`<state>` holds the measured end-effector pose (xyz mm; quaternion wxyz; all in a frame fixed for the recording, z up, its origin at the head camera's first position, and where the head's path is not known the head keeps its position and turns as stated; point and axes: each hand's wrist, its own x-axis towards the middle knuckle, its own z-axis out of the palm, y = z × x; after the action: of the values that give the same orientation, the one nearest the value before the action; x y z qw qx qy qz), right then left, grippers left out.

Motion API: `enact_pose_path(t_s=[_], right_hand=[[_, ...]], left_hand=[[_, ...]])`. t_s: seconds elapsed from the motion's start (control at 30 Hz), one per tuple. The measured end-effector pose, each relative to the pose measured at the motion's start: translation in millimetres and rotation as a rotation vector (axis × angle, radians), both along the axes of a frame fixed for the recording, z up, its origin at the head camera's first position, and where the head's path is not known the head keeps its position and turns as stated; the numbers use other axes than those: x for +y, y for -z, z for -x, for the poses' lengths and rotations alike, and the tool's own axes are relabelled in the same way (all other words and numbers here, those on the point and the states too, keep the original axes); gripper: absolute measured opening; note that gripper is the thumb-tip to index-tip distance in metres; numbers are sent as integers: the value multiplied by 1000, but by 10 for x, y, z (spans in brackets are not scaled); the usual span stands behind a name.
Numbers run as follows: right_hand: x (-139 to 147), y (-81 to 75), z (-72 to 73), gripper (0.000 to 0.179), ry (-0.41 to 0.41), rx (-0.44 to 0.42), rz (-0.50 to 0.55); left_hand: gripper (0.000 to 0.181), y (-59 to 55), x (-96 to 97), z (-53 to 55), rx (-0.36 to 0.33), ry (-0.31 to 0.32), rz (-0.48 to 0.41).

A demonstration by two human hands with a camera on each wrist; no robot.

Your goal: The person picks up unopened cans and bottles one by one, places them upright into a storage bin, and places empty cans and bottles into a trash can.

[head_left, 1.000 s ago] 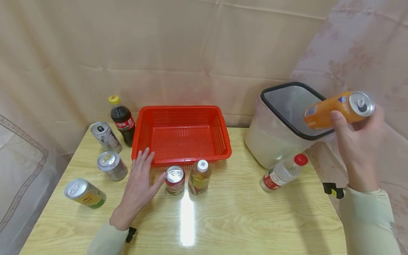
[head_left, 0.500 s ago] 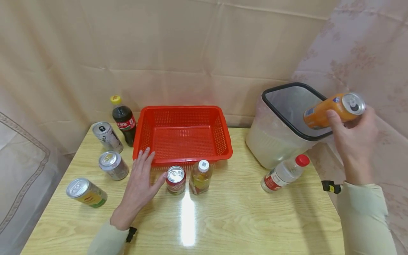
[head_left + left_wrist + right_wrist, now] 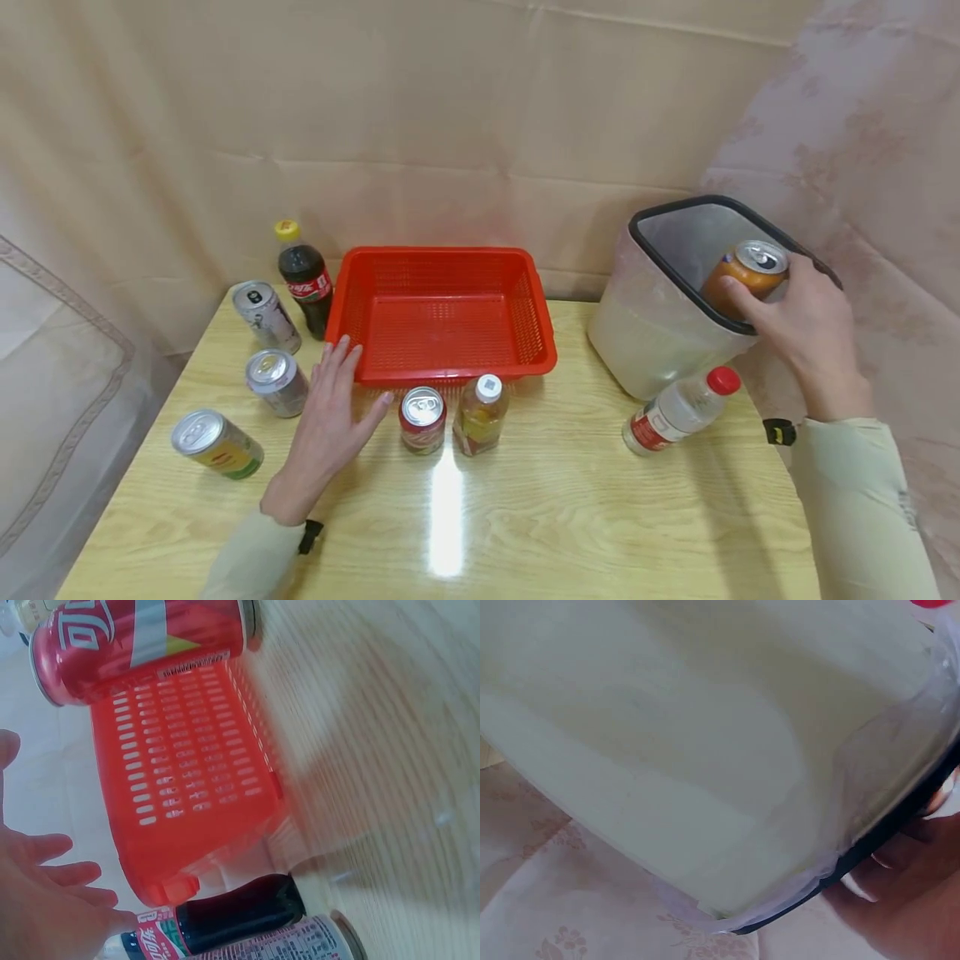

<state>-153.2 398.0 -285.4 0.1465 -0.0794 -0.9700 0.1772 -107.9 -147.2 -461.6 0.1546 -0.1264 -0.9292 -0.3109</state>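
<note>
My right hand point(image 3: 813, 329) grips an orange soda can point(image 3: 741, 271) by its upper part, tilted at the mouth of a white bin point(image 3: 637, 333) with a black rim. The can's lower part is hidden behind that rim. In the right wrist view the bin's pale wall point(image 3: 705, 750) fills most of the picture, my fingers just past the rim. My left hand point(image 3: 326, 417) is spread, holding nothing, fingertips right at the near left corner of a red plastic basket point(image 3: 442, 375). Close to its thumb stands a red soda can point(image 3: 423, 425), which also shows in the left wrist view.
Beside the red can stands a white-capped juice bottle point(image 3: 480, 421). A red-capped clear bottle point(image 3: 671, 417) is before the bin. At left are a cola bottle point(image 3: 306, 283), a grey can point(image 3: 268, 317), a silver can point(image 3: 277, 383) and a yellow-green can point(image 3: 219, 446).
My right hand has moved left and down with the orange can, from above the bin's right edge into its mouth. The left hand stays almost in place as the head view shifts slightly.
</note>
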Motion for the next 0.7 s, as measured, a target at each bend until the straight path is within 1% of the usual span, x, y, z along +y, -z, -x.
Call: enact_pose_path(t_s=[0.07, 0.13, 0.2, 0.3, 0.37, 0.47, 0.53, 0.7], right_hand=[[30, -9, 3, 78, -1, -47, -32], [51, -14, 1, 78, 4, -84, -36], [65, -18, 1, 84, 11, -113, -30], [67, -14, 2, 94, 13, -130, -17], [60, -6, -11, 98, 21, -124, 15], [40, 19, -58, 93, 41, -65, 71], [20, 37, -111, 87, 57, -2, 114], [-35, 63, -268, 72, 82, 178, 175]], left_hand=[[79, -5, -6, 18, -3, -1, -6], [79, -11, -12, 34, -9, -5, -9], [79, -18, -17, 49, -16, -9, -14], [79, -31, -21, 70, -21, -15, -16], [79, -44, -22, 83, -26, -17, -13], [80, -67, -24, 120, -38, -29, 5], [82, -86, -28, 156, -46, -38, 17], [84, -126, -43, 262, -68, -53, 30]])
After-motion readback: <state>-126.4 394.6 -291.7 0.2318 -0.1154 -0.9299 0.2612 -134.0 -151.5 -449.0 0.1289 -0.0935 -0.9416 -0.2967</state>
